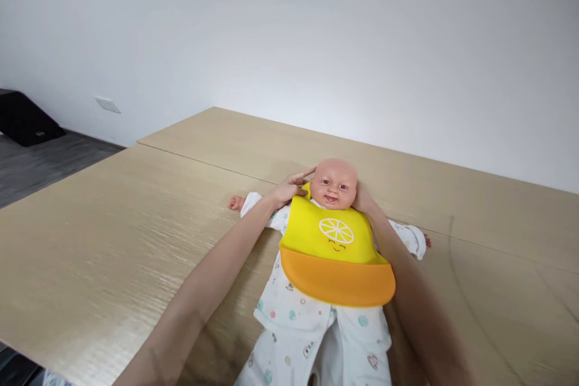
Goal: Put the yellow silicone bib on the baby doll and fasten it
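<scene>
A baby doll (333, 183) in white patterned pyjamas lies on its back on a light wooden table (113, 235). A yellow bib (332, 253) with an orange pocket and a lemon print covers its chest. My left hand (292, 187) rests at the doll's neck by the bib's left strap, fingers curled against it. My right hand (363, 199) is tucked behind the other side of the doll's neck, and its fingers are hidden by the head and bib.
A white wall runs behind the table. A dark floor and a black object (25, 120) lie at the far left. A seam (203, 160) runs across the tabletop behind the doll.
</scene>
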{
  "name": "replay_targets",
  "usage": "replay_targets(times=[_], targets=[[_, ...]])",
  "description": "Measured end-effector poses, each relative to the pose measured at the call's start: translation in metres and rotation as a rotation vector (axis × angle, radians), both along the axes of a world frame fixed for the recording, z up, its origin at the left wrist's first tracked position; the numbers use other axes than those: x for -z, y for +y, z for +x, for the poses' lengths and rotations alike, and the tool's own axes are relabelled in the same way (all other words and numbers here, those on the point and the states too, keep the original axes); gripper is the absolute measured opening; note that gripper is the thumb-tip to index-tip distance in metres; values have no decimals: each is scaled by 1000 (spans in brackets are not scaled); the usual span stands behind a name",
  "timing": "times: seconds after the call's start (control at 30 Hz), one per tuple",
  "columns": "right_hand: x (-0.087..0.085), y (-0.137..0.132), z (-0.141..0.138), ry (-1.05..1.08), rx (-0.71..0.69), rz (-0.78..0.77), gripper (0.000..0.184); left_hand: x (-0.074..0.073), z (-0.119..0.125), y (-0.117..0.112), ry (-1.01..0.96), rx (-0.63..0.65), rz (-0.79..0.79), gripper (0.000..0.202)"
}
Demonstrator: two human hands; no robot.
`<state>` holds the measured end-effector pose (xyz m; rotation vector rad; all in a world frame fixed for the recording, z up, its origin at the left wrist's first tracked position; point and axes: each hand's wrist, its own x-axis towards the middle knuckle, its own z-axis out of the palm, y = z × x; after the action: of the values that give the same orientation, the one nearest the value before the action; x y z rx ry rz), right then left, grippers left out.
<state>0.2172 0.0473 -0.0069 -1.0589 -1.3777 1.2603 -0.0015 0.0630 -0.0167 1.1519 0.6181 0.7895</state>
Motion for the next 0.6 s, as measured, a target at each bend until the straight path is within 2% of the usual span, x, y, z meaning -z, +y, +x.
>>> replay_targets(times=[0.17,0.37,0.5,0.6], targets=[[7,-1,7,-162,71,109,48,2,2,3,111,4,-51,82],[17,6,14,-439,109,258,45,-4,5,3,125,47,73,62],[8,0,14,-532,86,240,42,-7,4,1,129,18,45,63],[-1,-4,16,-640,128,254,37,-9,3,-1,98,5,25,67]])
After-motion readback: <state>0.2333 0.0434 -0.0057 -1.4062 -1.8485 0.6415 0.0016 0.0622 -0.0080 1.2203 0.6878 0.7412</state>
